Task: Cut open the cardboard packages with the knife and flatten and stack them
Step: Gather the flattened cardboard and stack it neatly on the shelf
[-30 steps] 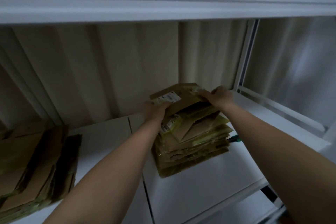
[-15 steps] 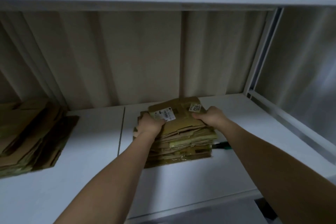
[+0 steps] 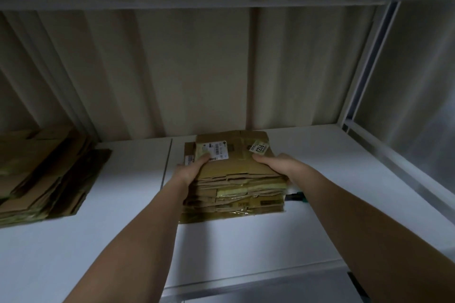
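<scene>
A stack of flattened brown cardboard packages sits on the white shelf, with shipping labels on its top sheet. My left hand grips the stack's left side, thumb on the top sheet near a label. My right hand grips the right side, thumb on top. A dark handle with a green end, probably the knife, pokes out beside the stack's lower right, under my right forearm; its blade is hidden.
A second, wider pile of flattened cardboard lies at the shelf's left end. A beige corrugated wall backs the shelf. A white upright post and rail bound the right side. Another white shelf runs overhead.
The stack has gone from tilted and lifted to lying flat on the shelf. Both hands stayed on its sides. The view has shifted, bringing the stack lower and more central.
</scene>
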